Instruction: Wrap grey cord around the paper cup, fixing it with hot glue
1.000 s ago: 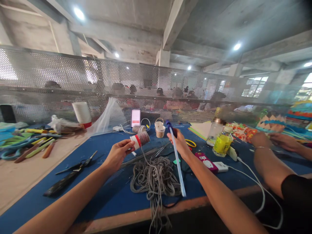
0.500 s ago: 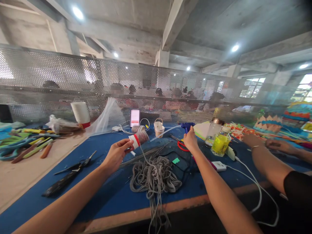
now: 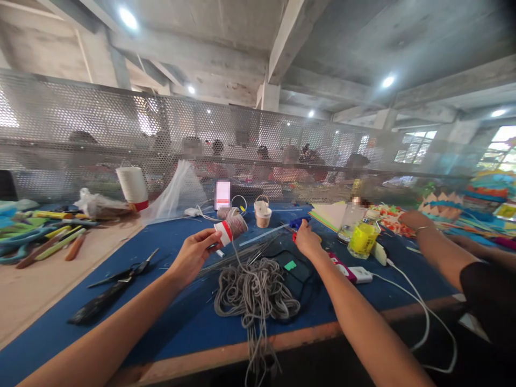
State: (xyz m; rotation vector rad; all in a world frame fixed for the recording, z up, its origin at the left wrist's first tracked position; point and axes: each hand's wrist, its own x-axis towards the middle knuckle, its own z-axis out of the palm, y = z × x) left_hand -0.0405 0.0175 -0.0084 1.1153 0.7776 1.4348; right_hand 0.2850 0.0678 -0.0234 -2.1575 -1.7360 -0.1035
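Note:
My left hand (image 3: 194,250) grips a white paper cup (image 3: 221,234) with a red band, tilted on its side. Grey cord (image 3: 237,226) is wound around the far part of this cup. From the cup the cord runs down to a loose heap of grey rope (image 3: 258,293) on the blue mat. Closed around a blue glue gun (image 3: 299,221) is my right hand (image 3: 308,241), to the right of the cup. A long translucent stick (image 3: 264,235) extends from the gun toward the cup. Red-handled scissors lie partly hidden behind my right hand.
Black-taped scissors (image 3: 121,282) lie on the left. Stacked white cups (image 3: 132,185), a small basket-like cup (image 3: 263,213) and a lit phone (image 3: 223,195) stand behind. A yellow liquid bottle (image 3: 364,239) and white cable (image 3: 407,285) are right, near another person's arm (image 3: 439,252).
My right hand has lowered the glue gun and moved it left, its stick dropping closer to the mat. My left hand with the cup has barely shifted. The neighbour's arm moved slightly.

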